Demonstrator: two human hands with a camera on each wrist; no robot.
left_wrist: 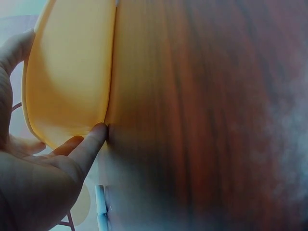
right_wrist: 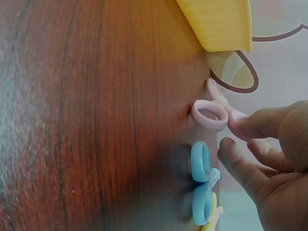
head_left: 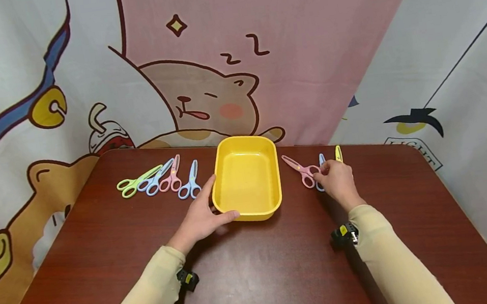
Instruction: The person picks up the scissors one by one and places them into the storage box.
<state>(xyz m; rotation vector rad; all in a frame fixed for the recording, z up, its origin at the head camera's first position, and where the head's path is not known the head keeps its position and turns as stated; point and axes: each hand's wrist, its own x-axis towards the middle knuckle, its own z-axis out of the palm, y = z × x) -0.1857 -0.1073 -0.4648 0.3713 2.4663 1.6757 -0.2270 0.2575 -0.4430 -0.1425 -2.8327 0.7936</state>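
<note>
My left hand grips the near left corner of a yellow plastic bin, its thumb along the front rim and the other fingers at the left wall. In the left wrist view the fingertips press against the bin's outside. My right hand pinches one handle loop of pink scissors, whose blades point away to the left. Close beside that hand in the right wrist view are blue scissors, with yellow scissors behind them, partly hidden by the hand in the head view.
Left of the bin lie green scissors, blue scissors, pink scissors and another blue pair. All rest near the far edge of the brown table. A printed cartoon curtain hangs behind it.
</note>
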